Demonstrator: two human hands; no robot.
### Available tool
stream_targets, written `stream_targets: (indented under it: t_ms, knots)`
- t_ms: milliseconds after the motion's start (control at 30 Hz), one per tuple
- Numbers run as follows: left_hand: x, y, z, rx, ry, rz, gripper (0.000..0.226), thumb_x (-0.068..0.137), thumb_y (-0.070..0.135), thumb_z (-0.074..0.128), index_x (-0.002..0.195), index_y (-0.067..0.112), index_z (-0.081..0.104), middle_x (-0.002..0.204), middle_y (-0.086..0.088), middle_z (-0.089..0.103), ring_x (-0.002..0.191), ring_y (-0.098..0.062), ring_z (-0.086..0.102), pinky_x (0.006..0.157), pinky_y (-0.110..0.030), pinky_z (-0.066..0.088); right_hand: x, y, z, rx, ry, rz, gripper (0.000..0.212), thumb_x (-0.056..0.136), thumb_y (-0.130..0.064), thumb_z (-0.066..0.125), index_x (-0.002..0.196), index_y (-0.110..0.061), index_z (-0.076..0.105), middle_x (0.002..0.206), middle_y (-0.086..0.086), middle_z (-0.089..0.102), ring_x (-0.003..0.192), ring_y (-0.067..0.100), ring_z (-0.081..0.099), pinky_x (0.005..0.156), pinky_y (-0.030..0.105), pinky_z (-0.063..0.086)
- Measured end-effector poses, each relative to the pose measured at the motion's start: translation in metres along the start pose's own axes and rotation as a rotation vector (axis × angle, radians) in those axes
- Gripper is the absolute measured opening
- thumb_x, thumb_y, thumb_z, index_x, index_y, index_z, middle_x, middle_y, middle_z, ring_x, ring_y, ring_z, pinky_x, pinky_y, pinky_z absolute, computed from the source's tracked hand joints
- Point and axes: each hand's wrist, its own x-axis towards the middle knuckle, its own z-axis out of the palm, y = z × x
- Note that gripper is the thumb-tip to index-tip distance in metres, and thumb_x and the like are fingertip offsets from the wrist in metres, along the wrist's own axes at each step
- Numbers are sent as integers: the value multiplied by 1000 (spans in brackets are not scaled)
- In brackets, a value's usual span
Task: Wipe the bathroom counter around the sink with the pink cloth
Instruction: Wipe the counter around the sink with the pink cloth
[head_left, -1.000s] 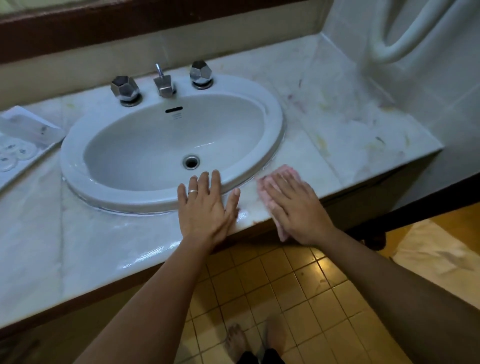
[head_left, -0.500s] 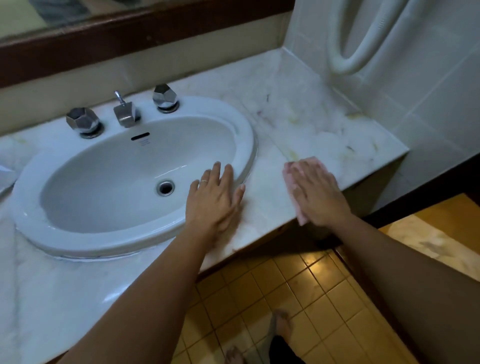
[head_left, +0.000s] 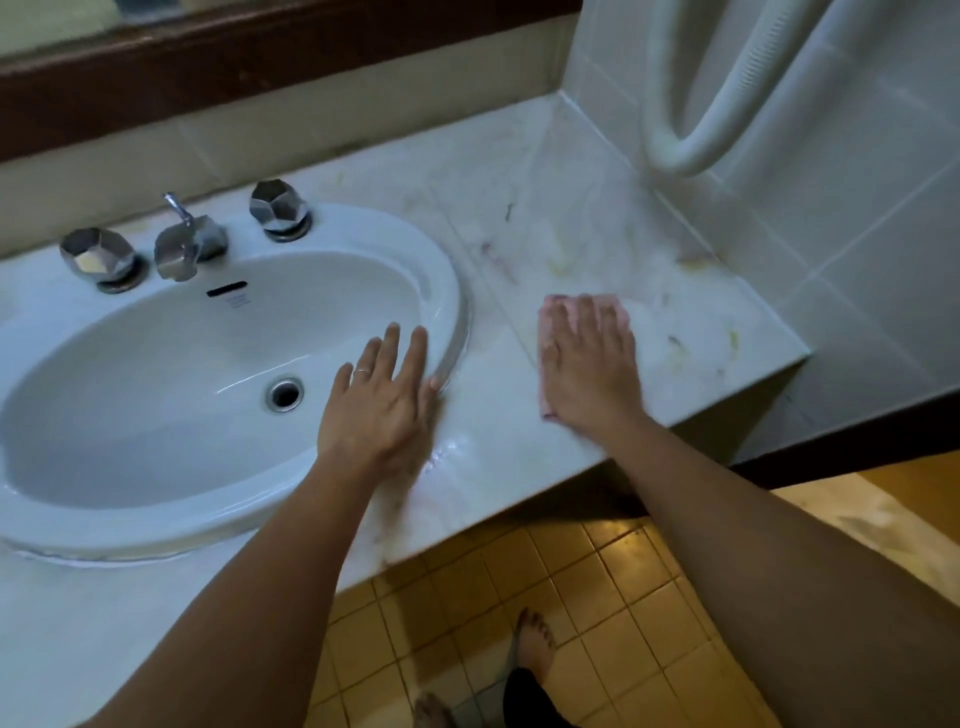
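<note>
The right hand (head_left: 589, 364) lies flat, fingers straight, pressing the cloth (head_left: 615, 306) onto the surface (head_left: 701, 332) to the right of the sink (head_left: 452, 291), probably so the whole palm drives the wipe. Only the cloth's pink edges show past the fingers and by the wrist. The left hand (head_left: 382, 400) rests open and empty on the sink's near rim, likely a brace while the person leans in. One cloth, one sink, two faceted knobs (head_left: 280, 208) flanking one spout (head_left: 182, 244). The stained marble toward the far corner looks not yet wiped.
</note>
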Motion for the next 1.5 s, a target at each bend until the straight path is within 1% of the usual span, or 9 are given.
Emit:
stream_targets:
  t_ms: [200, 400, 500, 633, 833, 933, 1067, 1300, 1500]
  knots:
    - [18, 9, -10, -17, -16, 7, 60, 103, 52, 14, 158, 33, 4, 168, -4, -1, 153, -30, 11, 118, -51, 21, -43, 20, -8, -100, -148, -701, 56, 107, -43, 14, 157, -32, -6, 166, -1, -16, 152, 19, -18, 123, 41, -8]
    - [69, 24, -17, -17, 24, 88, 59, 105, 48, 20, 157, 19, 14, 167, -5, 6, 152, -29, 12, 117, -50, 23, 25, 9, -1, 0, 68, -28, 62, 96, -42, 16, 154, -23, 26, 161, 8, 25, 150, 32, 16, 120, 51, 18]
    - [88, 31, -12, -14, 7, 68, 62, 105, 43, 23, 158, 15, 9, 168, -6, 2, 154, -26, 5, 120, -48, 16, 1, -41, 9, 41, 37, -262, 57, 98, -41, 24, 152, -24, 32, 161, 8, 28, 151, 32, 17, 122, 49, 16]
    - [91, 33, -4, -58, 25, 68, 63, 104, 35, 29, 159, 14, 7, 168, -8, 0, 154, -26, 4, 122, -46, 12, -26, 72, -4, -67, -96, -494, 57, 103, -48, 11, 157, -34, 4, 167, -4, -1, 154, 19, -7, 124, 43, 5]
    - [92, 36, -7, -99, 38, 61, 64, 103, 35, 29, 159, 12, 8, 168, -8, 1, 154, -27, 5, 122, -45, 14, 47, 69, -9, 14, 57, 225, 67, 93, -46, 6, 156, -28, 14, 165, 7, 15, 152, 33, 7, 122, 51, 11]
    - [90, 35, -9, -91, 42, 63, 64, 104, 42, 26, 159, 11, 11, 168, -8, 4, 153, -27, 7, 121, -48, 17, 33, -10, -1, -1, 21, -77, 66, 91, -41, 17, 154, -22, 26, 160, 10, 28, 148, 37, 19, 121, 52, 14]
    - [92, 35, -11, -104, 20, 54, 65, 104, 46, 22, 159, 13, 10, 168, -6, 2, 154, -25, 5, 121, -48, 16, -11, 53, -9, -27, -75, -457, 57, 102, -47, 19, 157, -35, 14, 167, -5, 5, 154, 20, -1, 123, 37, 5]
    - [92, 34, -9, -94, 26, 40, 74, 100, 58, 18, 159, 16, 8, 168, -3, 0, 154, -23, 3, 122, -49, 14, 69, 80, -16, 40, 70, 288, 67, 92, -45, 9, 156, -27, 16, 164, 8, 17, 151, 33, 8, 122, 51, 9]
    - [93, 34, -6, -99, 55, -11, 77, 98, 65, 13, 159, 19, 11, 168, 3, 4, 154, -17, 5, 123, -49, 10, 35, 52, -8, -59, -49, -477, 58, 102, -46, 21, 158, -30, 17, 167, 4, 8, 154, 26, 2, 124, 44, 6]
